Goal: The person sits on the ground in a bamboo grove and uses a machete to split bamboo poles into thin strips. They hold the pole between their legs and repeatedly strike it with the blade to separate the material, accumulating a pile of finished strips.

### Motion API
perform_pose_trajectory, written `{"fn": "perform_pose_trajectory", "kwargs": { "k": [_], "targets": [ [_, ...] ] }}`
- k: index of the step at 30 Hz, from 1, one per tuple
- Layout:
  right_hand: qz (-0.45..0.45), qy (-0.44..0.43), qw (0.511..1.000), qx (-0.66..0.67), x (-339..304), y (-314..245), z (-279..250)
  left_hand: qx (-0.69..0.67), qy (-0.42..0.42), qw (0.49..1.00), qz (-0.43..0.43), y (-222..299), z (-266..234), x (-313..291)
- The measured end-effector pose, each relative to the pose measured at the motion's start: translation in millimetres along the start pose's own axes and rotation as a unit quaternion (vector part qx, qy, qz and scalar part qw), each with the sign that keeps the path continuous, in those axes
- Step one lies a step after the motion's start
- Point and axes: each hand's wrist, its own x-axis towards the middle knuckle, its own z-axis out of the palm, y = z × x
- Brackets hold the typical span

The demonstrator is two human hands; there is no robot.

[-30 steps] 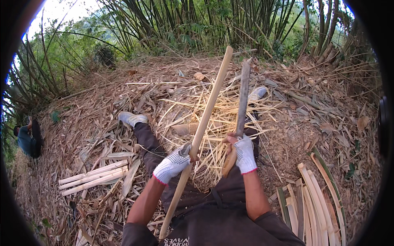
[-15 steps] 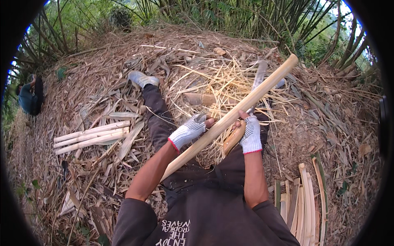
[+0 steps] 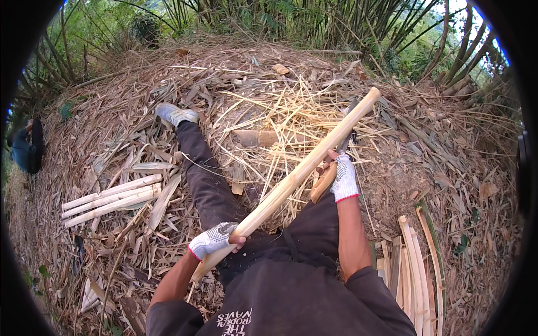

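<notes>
Left hand, in a white dotted glove with a bare thumb and fingertips, is closed around a pale pole close to its lower end. The pole lies aslant in front of the person, from beside the left hip, up across the lap and away to the upper right, its far end raised over the litter.

Right hand, gloved alike, is curled around the wooden handle of a knife; its thumb and fingertips are right by the pole's edge — whether they touch it, I cannot tell. The dark blade points away from the person, partly hidden behind the pole.

Beyond the lap is a tangle of thin yellow shavings, with a brown length of bamboo lying partly under it. Pale sticks lie side by side to the left of the outstretched left leg; long split strips, some green-edged, lie by the right elbow. Dry leaves cover the slope — bamboo stems rise behind, and another person is at the far left rim.
</notes>
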Motion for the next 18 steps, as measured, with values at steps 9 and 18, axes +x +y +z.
{"fn": "perform_pose_trajectory", "kwargs": {
  "k": [9, 18],
  "targets": [
    [0.026, 0.064, 0.987, -0.145, -5, -2, -89, -0.148, 0.027, 0.985, 0.082, 85, 30, 24],
    [-0.016, 0.110, 0.955, -0.274, -27, 31, -140, -0.353, 0.111, 0.923, 0.107, 127, 48, 77]
  ]
}}
